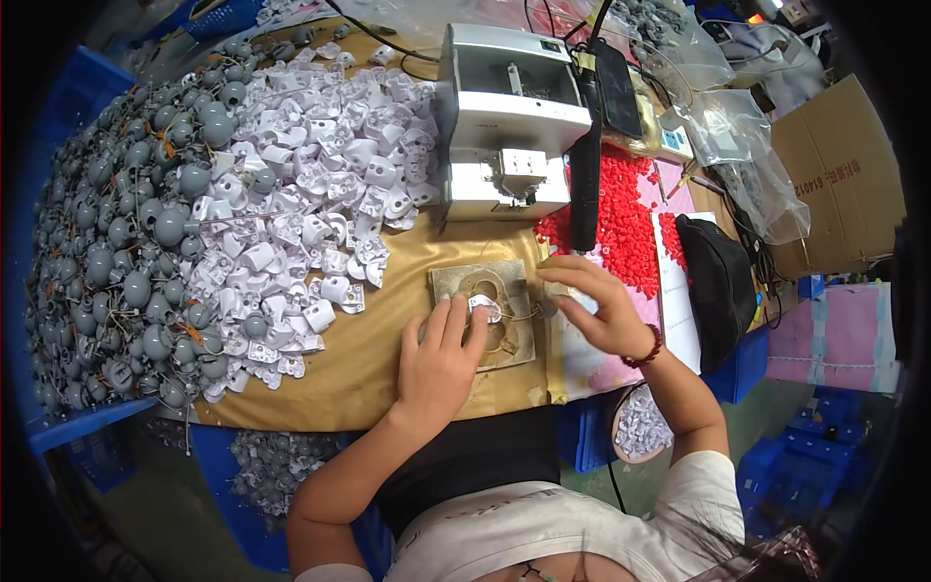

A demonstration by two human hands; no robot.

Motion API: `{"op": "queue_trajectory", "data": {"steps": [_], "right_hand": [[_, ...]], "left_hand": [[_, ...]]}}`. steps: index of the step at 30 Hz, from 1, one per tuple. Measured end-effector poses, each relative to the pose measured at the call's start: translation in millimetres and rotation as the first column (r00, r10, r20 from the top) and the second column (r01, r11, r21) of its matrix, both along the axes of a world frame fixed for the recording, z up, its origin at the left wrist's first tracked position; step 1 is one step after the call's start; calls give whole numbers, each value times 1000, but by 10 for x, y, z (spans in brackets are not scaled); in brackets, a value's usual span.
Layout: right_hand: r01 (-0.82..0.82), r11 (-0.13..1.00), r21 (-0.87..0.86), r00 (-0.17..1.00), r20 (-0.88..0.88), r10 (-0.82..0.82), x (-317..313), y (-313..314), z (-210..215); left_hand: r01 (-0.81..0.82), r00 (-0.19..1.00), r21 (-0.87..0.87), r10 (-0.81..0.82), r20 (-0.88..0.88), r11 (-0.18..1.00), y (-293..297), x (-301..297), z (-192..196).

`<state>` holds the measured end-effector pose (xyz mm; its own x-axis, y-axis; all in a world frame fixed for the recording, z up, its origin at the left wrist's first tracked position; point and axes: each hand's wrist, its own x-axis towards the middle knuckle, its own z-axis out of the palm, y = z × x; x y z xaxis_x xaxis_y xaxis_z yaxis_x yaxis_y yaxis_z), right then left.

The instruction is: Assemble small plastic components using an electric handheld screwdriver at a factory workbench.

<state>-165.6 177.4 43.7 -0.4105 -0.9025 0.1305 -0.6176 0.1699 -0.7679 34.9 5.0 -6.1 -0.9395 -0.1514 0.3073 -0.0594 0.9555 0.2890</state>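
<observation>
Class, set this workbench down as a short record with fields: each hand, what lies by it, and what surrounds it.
Left hand: on the square, tan-grey block with rounded recesses, fingertips beside a small white piece
Right hand: by the block's right side, fingers curved; grip unclear
Far left: heap of round grey parts
Between heap and block: pile of glossy white plastic pieces
Behind block: boxy white-and-silver machine
Right: many small bright red pieces; black fabric pouch
Cover under block: gold-coloured cloth
</observation>
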Motion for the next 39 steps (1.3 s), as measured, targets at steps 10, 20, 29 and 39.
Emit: {"op": "queue_trajectory", "data": {"steps": [10, 20, 29, 39], "right_hand": [[50, 997, -63, 949, -310, -67, 70, 132, -608], [369, 885, -282, 258, 946, 194, 192, -260, -498], [-37, 999, -37, 784, 619, 52, 115, -381, -247], [-3, 999, 44, 994, -108, 8, 159, -540, -277]], "left_hand": [[69, 997, -3, -69, -33, 998, -47, -21, 25], [74, 996, 5, -74, -46, 997, -58, -36, 23], [113, 992, 27, -112, -51, 993, -139, -76, 50], [30, 998, 178, -20, -61, 984, -169, -216, 114]]}}
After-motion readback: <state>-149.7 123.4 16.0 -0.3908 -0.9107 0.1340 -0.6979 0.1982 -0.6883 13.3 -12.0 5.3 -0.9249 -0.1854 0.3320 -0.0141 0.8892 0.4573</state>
